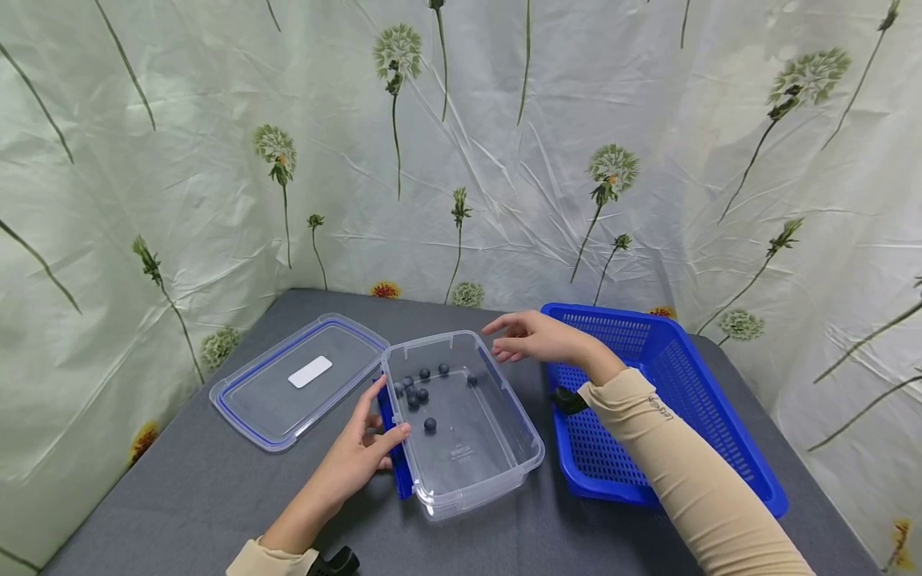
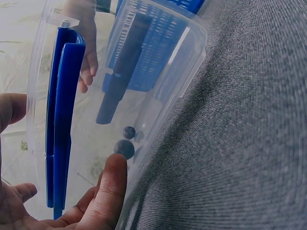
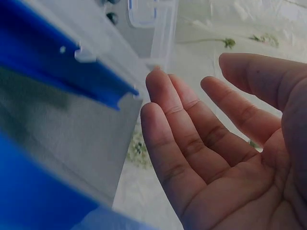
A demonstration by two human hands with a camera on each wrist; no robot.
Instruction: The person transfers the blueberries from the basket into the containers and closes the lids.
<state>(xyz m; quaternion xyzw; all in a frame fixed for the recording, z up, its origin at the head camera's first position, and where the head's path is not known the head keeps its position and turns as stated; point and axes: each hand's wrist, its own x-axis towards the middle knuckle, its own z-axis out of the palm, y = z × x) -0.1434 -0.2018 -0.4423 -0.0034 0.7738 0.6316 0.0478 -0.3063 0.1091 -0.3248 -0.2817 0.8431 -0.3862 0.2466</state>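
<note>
A clear plastic food container [image 1: 475, 480] with blue side latches holds several blueberries [image 1: 430, 425], most of them toward its left side. My left hand [image 1: 356, 456] grips the container's left side by the blue latch [image 2: 67, 120], thumb at the rim and fingers along the outer wall. Past the container's far right corner, my right hand [image 1: 536, 336] hovers with loosely bent fingers and nothing in them. In the right wrist view its fingertips [image 3: 156, 117] stand near the container's right latch [image 3: 72, 72].
The container's clear lid [image 1: 252, 408], with a blue seal and a white label, lies at the left. A blue perforated basket [image 1: 720, 416] stands at the right beneath my right forearm. Behind the grey tabletop [image 1: 180, 512] hangs a dandelion-print curtain [image 1: 504, 200].
</note>
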